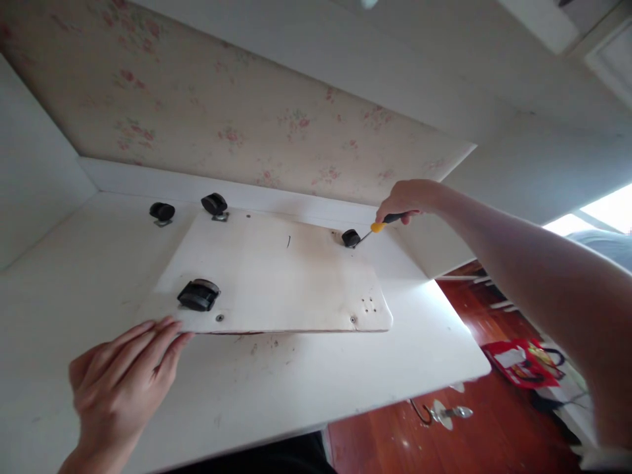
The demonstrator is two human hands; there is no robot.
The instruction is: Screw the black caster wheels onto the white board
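A white board (276, 283) lies flat on a white desk top, with black casters on its upper face. My right hand (407, 197) grips a screwdriver (378, 227) with a yellow and black handle. Its tip meets the base of the far right caster (351, 237). At the board's near left corner, my left hand (131, 372) presses its fingertips on the edge, fingers stretched out. Close to that hand is a black caster (199, 294), and another caster (214, 203) stands at the far left corner. Bare screw holes (368, 305) mark the near right corner.
A loose caster (162, 211) lies on the desk top (306, 375) left of the board. Flowered wallpaper (296, 125) backs the desk, under an overhanging shelf. On the red wooden floor (375, 438) are a glass and metal fitting (447, 413) and a red bag (526, 363).
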